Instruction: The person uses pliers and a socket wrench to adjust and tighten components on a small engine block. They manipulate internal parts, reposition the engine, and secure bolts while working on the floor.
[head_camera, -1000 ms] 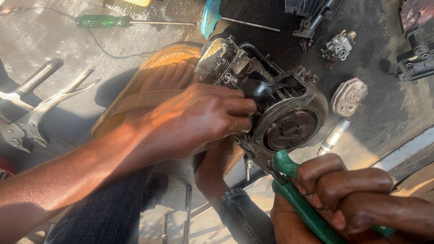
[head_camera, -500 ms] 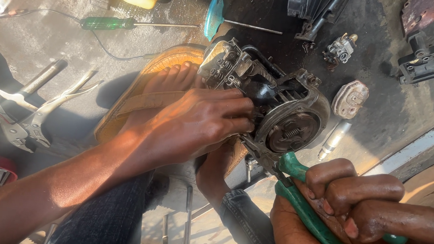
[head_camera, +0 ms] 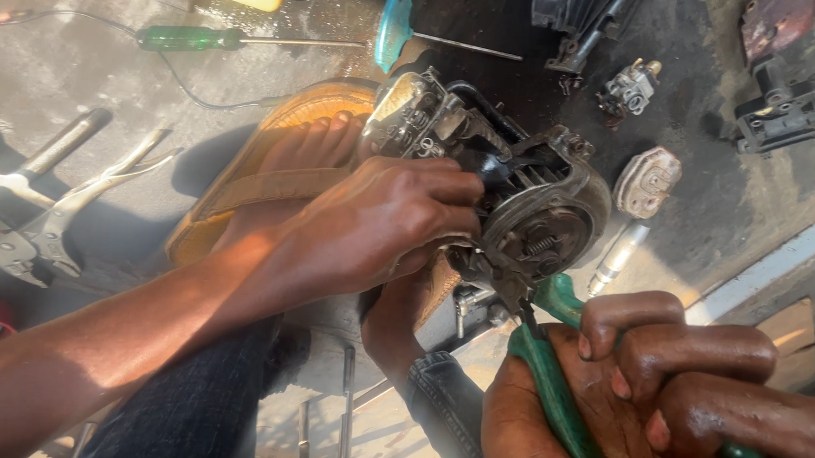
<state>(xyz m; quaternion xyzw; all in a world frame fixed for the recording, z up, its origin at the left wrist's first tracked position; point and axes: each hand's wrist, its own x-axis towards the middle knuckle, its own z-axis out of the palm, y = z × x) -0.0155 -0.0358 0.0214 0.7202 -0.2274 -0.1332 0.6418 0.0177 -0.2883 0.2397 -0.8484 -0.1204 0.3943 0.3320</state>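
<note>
Small engine [head_camera: 520,207] under clasping left hand [head_camera: 389,219], right hand [head_camera: 641,390] clenched around green-handled pliers [head_camera: 557,395] at its lower edge.

Both forearms are bare, with no sleeves, watch or rings showing. The left hand [head_camera: 385,220] and right hand [head_camera: 645,399] look smeared with dark grease. The legs wear dark blue jeans [head_camera: 199,399], and a bare foot sits in a tan sandal [head_camera: 271,171].
</note>
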